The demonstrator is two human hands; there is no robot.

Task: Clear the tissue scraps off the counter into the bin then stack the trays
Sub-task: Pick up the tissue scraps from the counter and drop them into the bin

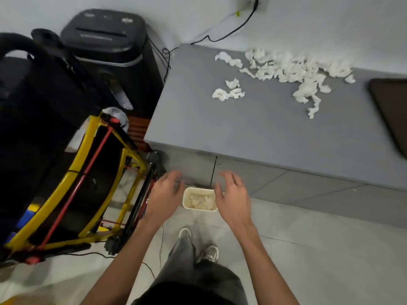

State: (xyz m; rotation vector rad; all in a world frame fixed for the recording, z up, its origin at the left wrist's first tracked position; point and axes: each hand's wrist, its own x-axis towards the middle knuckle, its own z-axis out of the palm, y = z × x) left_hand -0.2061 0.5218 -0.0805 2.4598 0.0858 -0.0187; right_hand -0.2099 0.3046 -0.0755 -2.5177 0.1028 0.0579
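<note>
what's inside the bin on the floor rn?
White tissue scraps lie in the small cream bin, between the open left hand and right hand. Anything beneath the scraps is hidden. More tissue scraps sit on the counter.

A black paper shredder [105,38] is standing against the wall to my left, its black cable [222,36] running up to a wall socket [257,3]. A yellow and red metal frame [88,172] is leaning below it. My 2 grey sneakers [198,245] are resting on the pale tiled floor [330,249].
</note>
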